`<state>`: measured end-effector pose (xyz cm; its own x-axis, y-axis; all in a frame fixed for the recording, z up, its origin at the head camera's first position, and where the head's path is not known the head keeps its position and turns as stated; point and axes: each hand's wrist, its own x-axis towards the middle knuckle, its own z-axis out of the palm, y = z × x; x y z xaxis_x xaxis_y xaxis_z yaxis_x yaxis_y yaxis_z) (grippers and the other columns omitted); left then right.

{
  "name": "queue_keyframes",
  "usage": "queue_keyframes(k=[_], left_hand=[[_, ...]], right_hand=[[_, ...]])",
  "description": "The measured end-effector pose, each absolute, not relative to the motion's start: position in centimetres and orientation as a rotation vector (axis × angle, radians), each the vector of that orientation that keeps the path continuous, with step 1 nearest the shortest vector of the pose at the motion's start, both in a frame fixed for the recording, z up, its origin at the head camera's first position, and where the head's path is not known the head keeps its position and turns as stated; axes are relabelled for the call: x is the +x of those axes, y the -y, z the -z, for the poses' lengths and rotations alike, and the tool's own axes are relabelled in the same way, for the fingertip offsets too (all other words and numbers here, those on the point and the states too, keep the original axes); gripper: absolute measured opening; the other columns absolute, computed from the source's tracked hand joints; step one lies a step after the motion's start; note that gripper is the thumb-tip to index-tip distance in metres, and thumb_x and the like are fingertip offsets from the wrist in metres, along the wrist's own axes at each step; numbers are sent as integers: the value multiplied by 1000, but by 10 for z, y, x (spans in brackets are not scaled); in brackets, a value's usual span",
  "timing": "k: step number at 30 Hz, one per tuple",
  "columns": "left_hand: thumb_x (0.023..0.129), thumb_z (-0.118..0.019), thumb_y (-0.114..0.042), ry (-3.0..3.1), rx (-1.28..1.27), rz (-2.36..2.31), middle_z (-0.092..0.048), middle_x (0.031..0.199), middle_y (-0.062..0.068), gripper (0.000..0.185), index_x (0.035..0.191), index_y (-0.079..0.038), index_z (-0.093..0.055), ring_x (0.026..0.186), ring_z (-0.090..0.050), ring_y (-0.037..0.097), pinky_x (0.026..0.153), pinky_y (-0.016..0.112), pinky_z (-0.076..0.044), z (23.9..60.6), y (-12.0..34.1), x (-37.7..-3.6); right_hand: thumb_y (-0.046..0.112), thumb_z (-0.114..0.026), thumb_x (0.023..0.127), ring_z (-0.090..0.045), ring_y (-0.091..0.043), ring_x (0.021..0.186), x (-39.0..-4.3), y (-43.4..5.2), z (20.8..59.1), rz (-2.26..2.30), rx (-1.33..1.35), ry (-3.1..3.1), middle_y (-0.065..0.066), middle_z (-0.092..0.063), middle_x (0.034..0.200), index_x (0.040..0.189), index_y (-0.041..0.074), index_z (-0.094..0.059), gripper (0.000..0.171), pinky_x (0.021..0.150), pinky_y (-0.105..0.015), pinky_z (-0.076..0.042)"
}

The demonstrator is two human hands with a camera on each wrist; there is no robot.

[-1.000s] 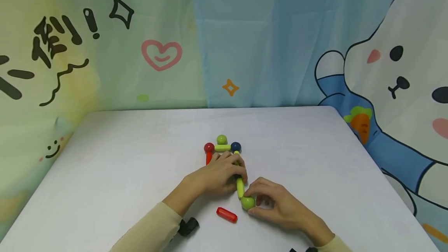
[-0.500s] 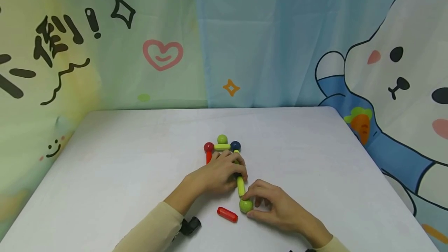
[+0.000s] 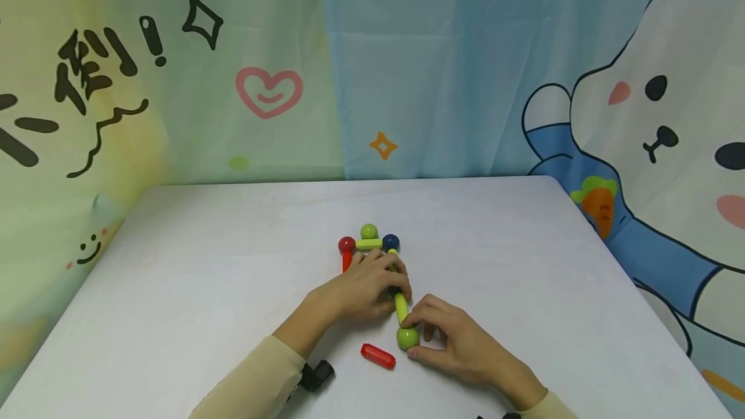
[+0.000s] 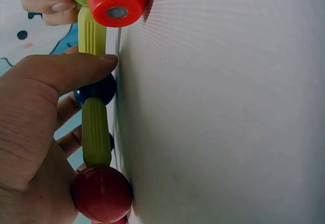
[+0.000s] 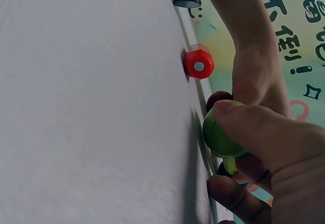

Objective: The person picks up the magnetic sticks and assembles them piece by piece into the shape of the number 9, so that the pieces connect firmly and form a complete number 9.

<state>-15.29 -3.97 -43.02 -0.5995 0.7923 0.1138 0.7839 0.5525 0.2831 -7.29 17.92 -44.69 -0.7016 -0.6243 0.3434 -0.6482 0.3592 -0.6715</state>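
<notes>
My left hand [image 3: 367,286] lies over the middle of a chain of magnetic rods and balls. In the left wrist view, its thumb and fingers grip around a dark blue ball [image 4: 99,91], between a yellow-green rod [image 4: 92,31] and an olive-looking rod [image 4: 95,132] that ends at a red ball [image 4: 102,194]. At the near end, my right hand [image 3: 456,344] pinches a green ball [image 3: 407,339] between thumb and fingers. That ball meets the yellow-green rod's end. Part of the build is hidden beneath my left hand.
A loose red rod [image 3: 378,356] lies on the white table [image 3: 233,244] between my forearms. Beyond my left hand, another red ball [image 3: 346,245], a green ball [image 3: 369,231] and a blue ball [image 3: 391,242] form the build's far end. A printed curtain [image 3: 407,83] hangs behind.
My right hand and the green ball have shifted slightly left, and the yellow-green rod has tilted with them. The left hand keeps its place.
</notes>
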Motion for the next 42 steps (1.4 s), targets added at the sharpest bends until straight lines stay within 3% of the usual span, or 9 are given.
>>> queue_keyframes(k=[16,22,31,42], left_hand=[[82,-69,-24,-2747,1374,-487,-49,127,-12,33,112,-38,-63,121,-37,15,90,41,-34,428,52,-149],[82,-70,-31,-2775,1357,-563,-49,125,-12,33,114,-37,-62,123,-37,15,90,42,-34,424,58,-148],[89,-61,-38,-2821,1226,-731,-48,124,-15,29,117,-34,-61,117,-36,11,95,42,-29,422,67,-154],[90,-61,-38,-2926,1099,-852,-49,126,-9,32,121,-29,-60,115,-38,15,81,37,-31,421,81,-182]], right_hand=[[24,-75,81,-51,-8,78,-71,-174,447,-1277,1210,2563,10,-53,102,110,26,-61,32,58,-20,-43],[24,-74,82,-51,-8,78,-72,-173,444,-1279,1209,2573,10,-52,102,109,25,-61,29,58,-20,-43],[27,-73,83,-51,-8,78,-73,-174,445,-1282,1196,2606,10,-52,101,107,27,-62,26,58,-20,-43],[28,-73,83,-54,-10,77,-74,-176,445,-1341,1158,2656,11,-53,100,106,27,-63,25,59,-22,-45]])
